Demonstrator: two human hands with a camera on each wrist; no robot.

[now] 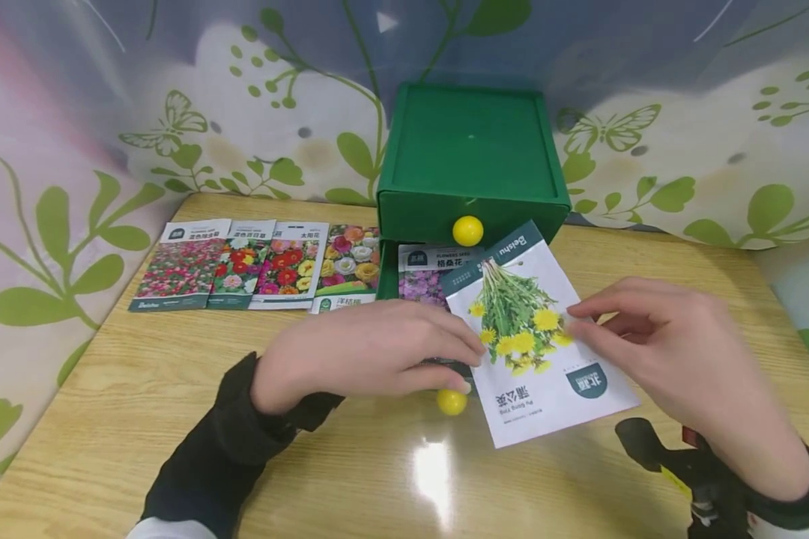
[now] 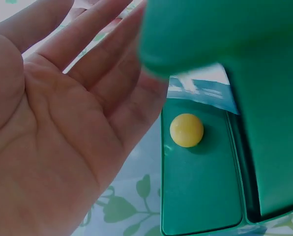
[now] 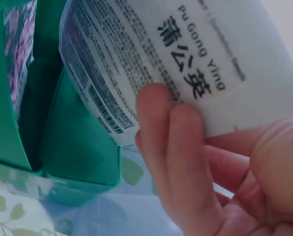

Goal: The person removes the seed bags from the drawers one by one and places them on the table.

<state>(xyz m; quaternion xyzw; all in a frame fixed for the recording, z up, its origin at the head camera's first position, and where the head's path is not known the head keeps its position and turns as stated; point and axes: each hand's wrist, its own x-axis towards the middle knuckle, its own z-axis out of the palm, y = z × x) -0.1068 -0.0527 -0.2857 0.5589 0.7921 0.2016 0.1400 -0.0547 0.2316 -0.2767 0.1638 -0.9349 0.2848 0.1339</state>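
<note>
The head camera looks forward and down from above the wooden table, taking in the green drawer box, both hands and the flowered backdrop at a moderate distance. The left wrist camera sits very close under the left hand, facing its open palm and the pulled-out drawer with its yellow knob. The right wrist camera looks from close below at the seed packet and the right hand, sharing the green drawer and the packet with the head view.
</note>
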